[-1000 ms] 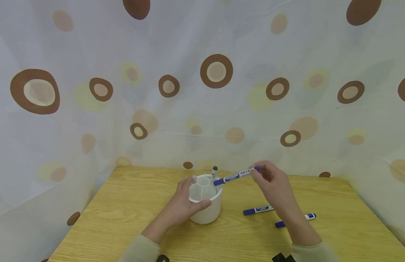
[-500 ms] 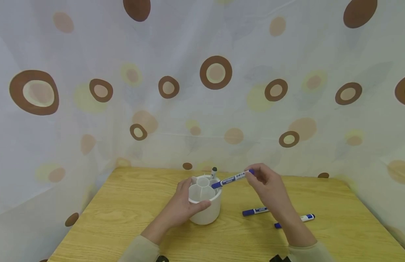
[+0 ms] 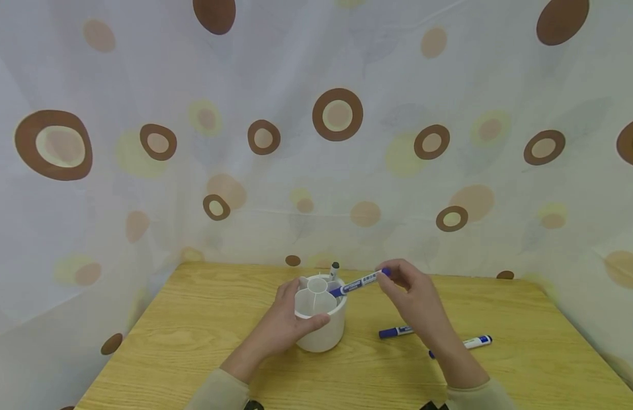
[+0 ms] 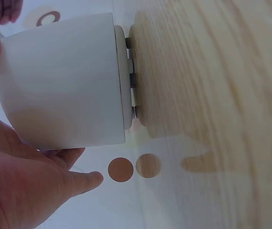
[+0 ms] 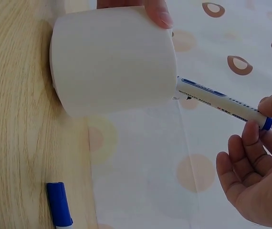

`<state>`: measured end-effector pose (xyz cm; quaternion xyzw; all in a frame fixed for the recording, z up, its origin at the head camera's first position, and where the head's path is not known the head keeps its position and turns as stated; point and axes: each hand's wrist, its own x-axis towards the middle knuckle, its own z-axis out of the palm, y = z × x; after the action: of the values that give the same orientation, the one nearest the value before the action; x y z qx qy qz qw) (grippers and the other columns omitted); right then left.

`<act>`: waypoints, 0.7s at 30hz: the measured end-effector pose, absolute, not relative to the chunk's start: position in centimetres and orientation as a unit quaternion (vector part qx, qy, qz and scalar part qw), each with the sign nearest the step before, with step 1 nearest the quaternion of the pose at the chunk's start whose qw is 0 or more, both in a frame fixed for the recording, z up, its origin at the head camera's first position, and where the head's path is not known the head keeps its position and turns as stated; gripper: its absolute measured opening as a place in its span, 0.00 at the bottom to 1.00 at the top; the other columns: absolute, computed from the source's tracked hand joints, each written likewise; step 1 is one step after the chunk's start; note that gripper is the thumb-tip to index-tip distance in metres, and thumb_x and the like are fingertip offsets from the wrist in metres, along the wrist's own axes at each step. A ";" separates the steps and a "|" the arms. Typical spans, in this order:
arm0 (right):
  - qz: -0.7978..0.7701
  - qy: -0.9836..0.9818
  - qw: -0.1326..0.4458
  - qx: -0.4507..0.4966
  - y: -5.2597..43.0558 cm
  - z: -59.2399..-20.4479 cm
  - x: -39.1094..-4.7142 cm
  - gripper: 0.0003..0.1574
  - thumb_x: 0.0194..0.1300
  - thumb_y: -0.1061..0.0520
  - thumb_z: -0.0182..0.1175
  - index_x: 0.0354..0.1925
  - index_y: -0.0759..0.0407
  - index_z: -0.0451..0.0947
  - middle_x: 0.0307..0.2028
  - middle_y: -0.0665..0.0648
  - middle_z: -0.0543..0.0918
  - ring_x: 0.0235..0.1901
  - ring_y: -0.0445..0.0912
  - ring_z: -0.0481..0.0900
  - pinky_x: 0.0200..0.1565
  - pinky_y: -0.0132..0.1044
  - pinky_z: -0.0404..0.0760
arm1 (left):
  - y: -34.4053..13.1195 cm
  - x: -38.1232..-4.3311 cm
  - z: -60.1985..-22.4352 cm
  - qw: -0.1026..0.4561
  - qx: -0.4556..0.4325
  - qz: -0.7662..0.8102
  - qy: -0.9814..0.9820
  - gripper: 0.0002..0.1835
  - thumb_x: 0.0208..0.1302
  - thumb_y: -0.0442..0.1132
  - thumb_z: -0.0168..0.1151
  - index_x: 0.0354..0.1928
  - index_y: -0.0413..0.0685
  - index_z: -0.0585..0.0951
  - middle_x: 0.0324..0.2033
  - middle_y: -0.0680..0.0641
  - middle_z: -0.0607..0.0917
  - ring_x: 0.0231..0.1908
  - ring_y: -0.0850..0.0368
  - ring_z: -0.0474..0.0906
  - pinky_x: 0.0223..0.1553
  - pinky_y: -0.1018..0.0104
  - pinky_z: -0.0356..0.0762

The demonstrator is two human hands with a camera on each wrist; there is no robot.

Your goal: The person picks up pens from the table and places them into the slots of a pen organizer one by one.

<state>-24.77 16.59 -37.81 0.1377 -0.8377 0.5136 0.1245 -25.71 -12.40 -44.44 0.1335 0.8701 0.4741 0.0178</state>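
A round white pen holder (image 3: pixel 321 335) with several compartments stands on the wooden table. My left hand (image 3: pixel 283 327) grips its left side, thumb across the front of the rim; the left wrist view shows this hand (image 4: pixel 26 181) around the holder's wall (image 4: pixel 59 86). Between right thumb and fingers, my right hand (image 3: pixel 416 296) pinches a blue whiteboard marker (image 3: pixel 360 283) by its end. That marker (image 5: pixel 217 101) slants down, its capped tip inside a right-hand compartment. A dark-capped marker (image 3: pixel 334 270) stands at the back of the holder.
Two more blue markers lie on the table at the right: one marker (image 3: pixel 393 332) nearer the holder, another marker (image 3: pixel 477 341) partly behind my right forearm. A spotted curtain (image 3: pixel 368 171) hangs behind the table (image 3: pixel 193 330).
My right hand has moved left and slightly down, bringing the blue marker's capped tip into the holder. The left hand keeps its hold on the holder.
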 end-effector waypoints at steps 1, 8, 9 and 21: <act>0.515 -0.837 0.123 0.138 16.6 -37.8 -24.7 0.16 0.85 0.47 0.63 0.58 0.56 0.84 0.52 0.55 0.87 0.61 0.52 0.84 0.68 0.62 0.77 | -12.4 -25.7 -44.5 0.018 0.133 0.474 0.870 0.56 0.67 0.68 0.75 0.85 0.47 0.60 0.80 0.39 0.61 0.67 0.39 0.76 0.68 0.33 0.76; 0.510 -0.839 0.127 0.140 16.4 -38.0 -24.9 0.20 0.85 0.44 0.63 0.61 0.55 0.85 0.53 0.53 0.88 0.62 0.53 0.84 0.68 0.62 0.78 | -12.4 -25.7 -44.4 0.014 0.134 0.476 0.869 0.56 0.67 0.67 0.75 0.84 0.46 0.60 0.80 0.37 0.61 0.67 0.38 0.76 0.68 0.32 0.76; 0.508 -0.840 0.129 0.141 16.4 -38.0 -24.9 0.21 0.85 0.43 0.62 0.62 0.54 0.85 0.53 0.53 0.88 0.62 0.52 0.84 0.68 0.61 0.79 | -12.4 -25.7 -44.4 0.014 0.135 0.476 0.869 0.55 0.68 0.66 0.75 0.84 0.46 0.60 0.80 0.37 0.61 0.67 0.38 0.76 0.68 0.32 0.76; 0.510 -0.832 0.153 0.155 15.4 -38.4 -25.0 0.22 0.87 0.49 0.59 0.71 0.52 0.83 0.60 0.53 0.87 0.60 0.49 0.85 0.63 0.49 0.83 | -12.3 -25.8 -44.5 0.009 0.135 0.475 0.870 0.54 0.67 0.67 0.76 0.83 0.47 0.62 0.79 0.37 0.62 0.66 0.38 0.76 0.67 0.33 0.76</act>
<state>-25.02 15.39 -38.39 0.1550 -0.8323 0.5098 0.1529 -25.78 -12.33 -44.47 0.1347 0.8698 0.4746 0.0094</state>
